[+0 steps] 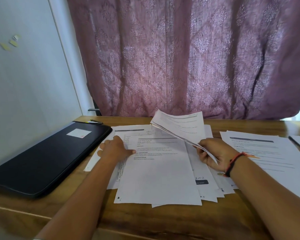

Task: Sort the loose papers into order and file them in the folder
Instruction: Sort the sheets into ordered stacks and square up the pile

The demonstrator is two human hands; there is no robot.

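Loose papers (156, 179) sprawl near the desk's (145, 222) front edge, and the left hand (116, 148) presses them, fingers spread. The right hand (215, 154) pinches lifted sheets (182, 126). Sorting seems underway; next they need ordering. The folder (47, 153) lies closed at the left edge.

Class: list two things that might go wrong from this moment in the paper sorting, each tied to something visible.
1. The right hand pinches the raised sheets by one corner; they bend and may slip or fan out.
2. The left hand rests on a skewed pile of papers; moving it might jumble their order.
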